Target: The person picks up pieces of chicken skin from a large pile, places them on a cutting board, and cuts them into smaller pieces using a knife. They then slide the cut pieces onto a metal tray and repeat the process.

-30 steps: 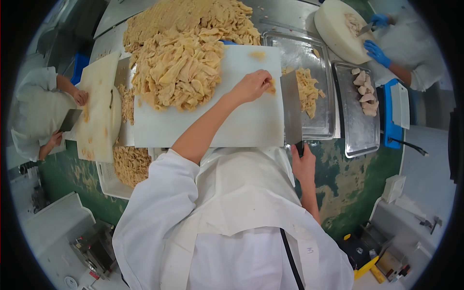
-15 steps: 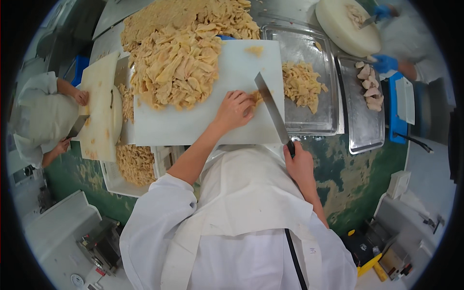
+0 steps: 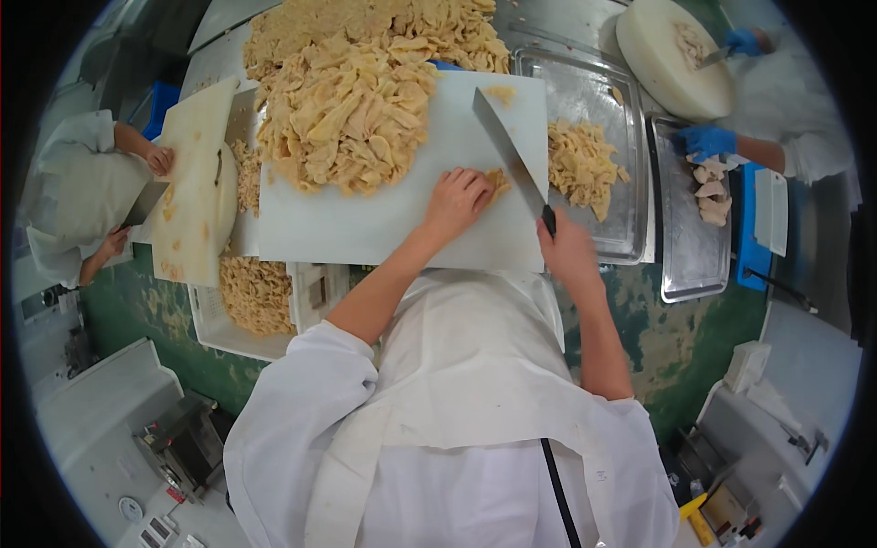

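My right hand (image 3: pixel 570 245) grips the black handle of a long-bladed knife (image 3: pixel 510 144), whose blade points away and to the left over the white cutting board (image 3: pixel 356 226). My left hand (image 3: pixel 457 203), fingers curled, presses a small yellowish piece of chicken skin (image 3: pixel 498 184) on the board, just left of the blade. A large heap of pale yellow chicken skin pieces (image 3: pixel 352 119) covers the board's far left and spreads beyond it. Right of the board, a smaller pile of cut pieces (image 3: pixel 583 163) lies on a metal tray (image 3: pixel 612 82).
At the left, a co-worker's hand (image 3: pixel 160 162) rests by another cutting board (image 3: pixel 187 205). A white crate (image 3: pixel 208 333) of pieces stands below. At the right, a co-worker's blue-gloved hand (image 3: pixel 705 142) reaches over a tray (image 3: pixel 690 274) of pale meat, near a round white block (image 3: pixel 639 41).
My right hand and the knife have moved away from me, the blade reaching farther over the board. My left hand stays on the piece. The right co-worker's gloved hand has moved onto the meat tray.
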The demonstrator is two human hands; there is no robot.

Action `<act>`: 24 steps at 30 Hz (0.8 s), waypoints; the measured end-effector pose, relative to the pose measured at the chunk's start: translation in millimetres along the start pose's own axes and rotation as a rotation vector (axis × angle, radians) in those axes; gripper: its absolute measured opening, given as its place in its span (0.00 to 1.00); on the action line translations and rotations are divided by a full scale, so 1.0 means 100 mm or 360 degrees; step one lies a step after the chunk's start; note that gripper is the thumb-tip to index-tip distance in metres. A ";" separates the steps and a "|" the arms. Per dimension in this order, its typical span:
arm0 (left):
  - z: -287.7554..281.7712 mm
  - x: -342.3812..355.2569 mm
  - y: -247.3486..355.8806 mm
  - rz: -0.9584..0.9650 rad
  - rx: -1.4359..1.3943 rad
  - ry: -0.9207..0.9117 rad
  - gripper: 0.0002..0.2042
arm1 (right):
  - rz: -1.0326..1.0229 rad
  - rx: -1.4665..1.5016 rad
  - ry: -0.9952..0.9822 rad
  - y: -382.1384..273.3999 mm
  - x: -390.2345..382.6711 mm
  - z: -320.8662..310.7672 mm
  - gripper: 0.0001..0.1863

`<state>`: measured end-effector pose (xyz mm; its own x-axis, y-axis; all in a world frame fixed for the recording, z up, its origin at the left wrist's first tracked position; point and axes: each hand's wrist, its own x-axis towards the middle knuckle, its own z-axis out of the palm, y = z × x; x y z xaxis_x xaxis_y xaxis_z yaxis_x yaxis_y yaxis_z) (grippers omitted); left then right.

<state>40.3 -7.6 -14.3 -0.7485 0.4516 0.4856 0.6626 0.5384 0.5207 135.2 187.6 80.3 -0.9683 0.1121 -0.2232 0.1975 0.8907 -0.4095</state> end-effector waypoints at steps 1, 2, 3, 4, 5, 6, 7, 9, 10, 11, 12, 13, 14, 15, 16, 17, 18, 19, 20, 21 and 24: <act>-0.02 -0.03 -0.01 0.0020 -0.0054 0.0067 0.05 | -0.0016 0.0006 0.0011 0.03 0.03 -0.06 0.14; -0.03 -0.07 -0.02 0.0040 -0.0110 0.0132 0.05 | -0.0060 0.0008 0.0036 0.08 -0.04 -0.04 0.14; -0.03 -0.11 -0.01 0.0035 -0.0111 0.0130 0.05 | -0.0060 0.0007 0.0030 0.07 -0.17 -0.07 0.14; -0.06 -0.15 -0.01 -0.0036 -0.0065 0.0108 0.06 | -0.0080 -0.0015 0.0014 0.03 -0.30 -0.16 0.14; -0.07 -0.17 0.00 -0.0107 -0.0020 0.0084 0.06 | -0.0100 -0.0038 -0.0003 0.00 -0.40 -0.20 0.13; -0.08 -0.17 -0.01 -0.0112 -0.0026 0.0083 0.06 | -0.0096 -0.0043 -0.0007 -0.02 -0.47 -0.20 0.13; -0.09 -0.16 -0.01 -0.0061 0.0016 0.0013 0.06 | -0.0050 -0.0051 -0.0099 -0.03 -0.52 -0.20 0.13; -0.10 -0.16 -0.01 -0.0021 0.0057 -0.0056 0.06 | -0.0008 -0.0063 -0.0201 -0.03 -0.60 -0.18 0.12; -0.10 -0.16 0.00 -0.0041 0.0058 -0.0066 0.06 | -0.0019 -0.0088 -0.0187 0.00 -0.63 -0.15 0.12; -0.10 -0.16 0.00 -0.0060 0.0062 -0.0075 0.06 | -0.0031 -0.0112 -0.0172 0.03 -0.66 -0.15 0.12; -0.10 -0.17 0.00 -0.0071 0.0065 -0.0078 0.06 | -0.0036 -0.0111 -0.0182 0.05 -0.69 -0.16 0.12; -0.09 -0.18 0.00 -0.0062 0.0081 -0.0048 0.06 | -0.0023 -0.0119 -0.0217 0.08 -0.72 -0.17 0.12; -0.09 -0.19 0.00 -0.0052 0.0100 -0.0019 0.06 | -0.0012 -0.0127 -0.0251 0.08 -0.73 -0.17 0.13; -0.09 -0.18 0.02 -0.0055 0.0098 -0.0024 0.06 | -0.0010 -0.0125 -0.0256 0.10 -0.72 -0.11 0.13; -0.10 -0.17 0.03 -0.0045 0.0098 -0.0036 0.06 | -0.0046 -0.0131 -0.0208 0.13 -0.67 0.01 0.13; -0.11 -0.16 0.05 -0.0033 0.0099 -0.0049 0.06 | -0.0081 -0.0135 -0.0159 0.13 -0.61 0.09 0.14; -0.13 -0.16 0.05 -0.0038 0.0107 -0.0059 0.06 | -0.0084 -0.0125 -0.0167 0.05 -0.46 0.13 0.14; -0.15 -0.14 0.06 -0.0031 0.0093 -0.0079 0.05 | -0.0126 -0.0098 -0.0137 -0.07 -0.26 0.16 0.14; -0.17 -0.14 0.07 -0.0022 0.0071 -0.0099 0.05 | -0.0162 -0.0076 -0.0105 -0.17 -0.13 0.14 0.14; -0.19 -0.16 0.05 -0.0018 0.0080 -0.0108 0.05 | -0.0162 -0.0062 -0.0104 -0.18 -0.06 0.10 0.14; -0.27 -0.18 -0.05 -0.0440 -0.0511 -0.0100 0.05 | -0.0106 0.0031 -0.0020 -0.02 -0.05 0.02 0.14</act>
<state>51.5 -37.4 -6.6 -0.8927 0.3691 0.2585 0.4039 0.4009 0.8223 139.8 183.9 80.4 -0.9774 0.0475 -0.2059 0.1360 0.8872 -0.4408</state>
